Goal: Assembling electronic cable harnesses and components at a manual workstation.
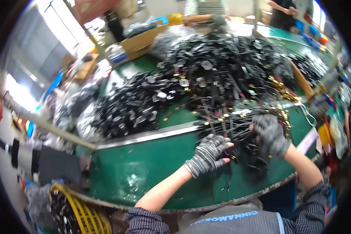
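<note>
A: What lies nearest to us?
B: The grey apron [230, 222] of the person, with a dark striped sleeve [146, 221] at each side. At lower left stands a yellow plastic basket [84, 210].
A: And after this?
B: The green tabletop [117, 167] with its curved edge. Above it is the left hand [208, 155], in a grey striped glove with bare fingertips. Its fingers are extended and the thumb is apart; I see nothing gripped.
A: And the right hand [271, 134]?
B: It is over the bundle of black cables [234, 126], but blurred, so I cannot tell if it grasps some.
A: Where is this bundle exactly?
B: On the table, between and beyond the hands, across a pale strip [148, 138]. Gold-coloured connectors [286, 117] show at its right end.
A: Farther away?
B: A big heap of black parts [222, 58], then a cardboard box [142, 43] at left, and a gloved co-worker [206, 8] behind the heap.
</note>
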Demonstrator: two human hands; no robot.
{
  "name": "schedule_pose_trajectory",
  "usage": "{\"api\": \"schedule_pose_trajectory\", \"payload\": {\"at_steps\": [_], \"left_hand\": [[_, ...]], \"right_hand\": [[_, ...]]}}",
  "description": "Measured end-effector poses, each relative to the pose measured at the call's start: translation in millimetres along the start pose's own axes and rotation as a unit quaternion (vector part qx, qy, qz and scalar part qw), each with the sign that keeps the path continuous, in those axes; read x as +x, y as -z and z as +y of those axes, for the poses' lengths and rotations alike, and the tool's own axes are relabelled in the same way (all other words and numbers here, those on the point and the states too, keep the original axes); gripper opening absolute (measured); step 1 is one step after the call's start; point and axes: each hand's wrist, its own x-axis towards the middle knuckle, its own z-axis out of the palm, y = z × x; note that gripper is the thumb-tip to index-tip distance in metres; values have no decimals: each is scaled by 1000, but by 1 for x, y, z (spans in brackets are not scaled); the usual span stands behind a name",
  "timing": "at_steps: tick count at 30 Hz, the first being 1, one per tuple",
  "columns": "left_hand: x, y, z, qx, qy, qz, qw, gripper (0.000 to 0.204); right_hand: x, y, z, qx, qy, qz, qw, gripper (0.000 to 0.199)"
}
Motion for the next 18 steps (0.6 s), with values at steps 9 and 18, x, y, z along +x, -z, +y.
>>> {"api": "schedule_pose_trajectory", "payload": {"at_steps": [9, 18], "left_hand": [[-74, 156, -205, 388, 263, 275, 839, 31], [-139, 210, -368, 197, 611, 12, 766, 53]], "right_hand": [[-15, -50, -28, -12, -24, -10, 1000, 19], [-16, -66, -30, 33, -74, 74, 994, 18]]}}
